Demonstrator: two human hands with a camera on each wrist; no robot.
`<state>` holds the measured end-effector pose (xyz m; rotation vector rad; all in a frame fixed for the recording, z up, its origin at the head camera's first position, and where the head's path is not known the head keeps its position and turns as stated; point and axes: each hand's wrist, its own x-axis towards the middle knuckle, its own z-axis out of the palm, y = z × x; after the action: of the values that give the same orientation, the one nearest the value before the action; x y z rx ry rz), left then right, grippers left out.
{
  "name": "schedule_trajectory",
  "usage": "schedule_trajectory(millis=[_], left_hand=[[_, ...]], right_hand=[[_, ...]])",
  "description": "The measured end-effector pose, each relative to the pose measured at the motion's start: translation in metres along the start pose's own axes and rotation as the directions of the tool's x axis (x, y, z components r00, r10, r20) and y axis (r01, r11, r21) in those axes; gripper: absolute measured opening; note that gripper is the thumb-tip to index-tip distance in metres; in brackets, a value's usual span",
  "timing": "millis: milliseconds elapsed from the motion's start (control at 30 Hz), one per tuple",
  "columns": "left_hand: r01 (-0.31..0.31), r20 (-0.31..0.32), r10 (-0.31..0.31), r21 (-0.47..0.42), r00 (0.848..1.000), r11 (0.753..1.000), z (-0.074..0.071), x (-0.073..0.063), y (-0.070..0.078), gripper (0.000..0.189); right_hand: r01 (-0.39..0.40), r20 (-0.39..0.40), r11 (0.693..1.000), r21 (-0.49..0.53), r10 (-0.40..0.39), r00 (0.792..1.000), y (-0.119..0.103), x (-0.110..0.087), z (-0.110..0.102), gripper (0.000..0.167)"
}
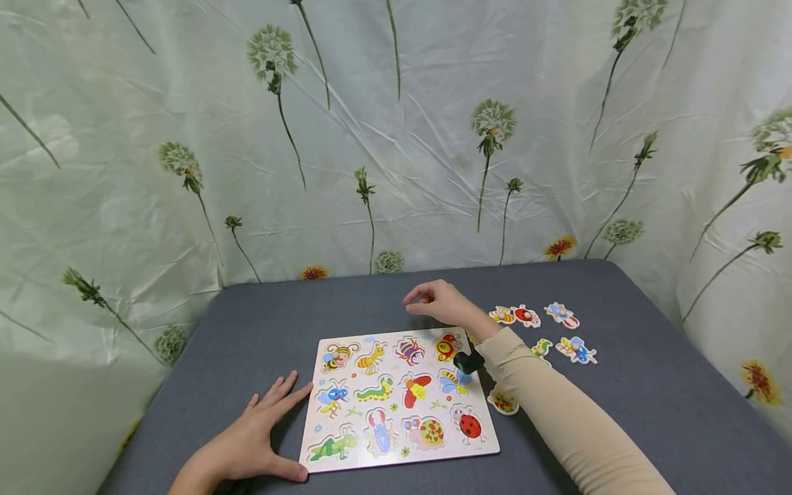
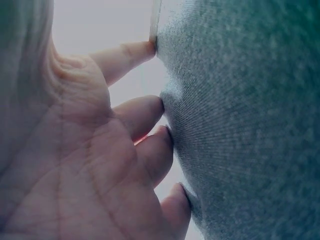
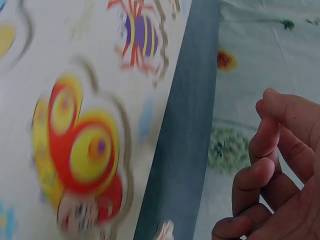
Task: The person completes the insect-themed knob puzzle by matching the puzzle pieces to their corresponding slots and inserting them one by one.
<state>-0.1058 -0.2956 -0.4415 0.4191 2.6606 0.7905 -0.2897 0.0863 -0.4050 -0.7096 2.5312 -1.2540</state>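
A white puzzle board (image 1: 355, 450) with insect pictures in several shaped recesses lies on the table. A bee piece (image 1: 338, 357) with a knob appears in its back left corner. My left hand (image 1: 262, 433) rests at the board's left side with fingers spread, the thumb at the front left corner and the index fingertip at the left edge. Fingertips (image 2: 150, 47) press on the table cloth in the left wrist view. Past the board's back edge, my right hand (image 1: 439, 302) hovers with loosely curled fingers and nothing between them. The butterfly picture (image 3: 85, 150) is close by in the right wrist view.
Loose puzzle pieces lie right of the board: a ladybug (image 1: 526, 316), a blue beetle (image 1: 562, 315), a blue winged insect (image 1: 577, 350), a caterpillar (image 1: 541, 348), and a snail (image 1: 504, 401) near the board's edge. A flowered curtain (image 1: 421, 137) hangs behind the dark table (image 1: 278, 313).
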Motion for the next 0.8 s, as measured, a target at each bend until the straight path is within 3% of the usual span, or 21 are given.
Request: schedule_trajectory(millis=[267,467,667,800], left_hand=[[-0.019,-0.006,0.019,-0.005,1.0,1.0,-0.001,0.001,-0.001,0.125],[0.014,-0.004,-0.014,0.003,1.0,1.0,-0.001,0.001,0.001,0.124],[0.007,-0.007,-0.007,-0.007,1.0,1.0,-0.001,0.001,0.001,0.126],[0.008,-0.002,-0.008,-0.019,1.0,1.0,0.0,0.001,0.001,0.126]], right_hand=[[-0.073,-0.046,0.997,-0.013,0.073,0.996,0.022,-0.014,-0.024,0.03],[-0.105,-0.065,0.992,-0.064,0.1,0.993,0.037,-0.025,-0.04,0.028],[-0.131,-0.09,0.986,-0.104,0.122,0.988,0.054,-0.034,-0.059,0.026],[-0.19,-0.101,0.977,-0.094,0.181,0.978,0.065,-0.042,-0.071,0.026]])
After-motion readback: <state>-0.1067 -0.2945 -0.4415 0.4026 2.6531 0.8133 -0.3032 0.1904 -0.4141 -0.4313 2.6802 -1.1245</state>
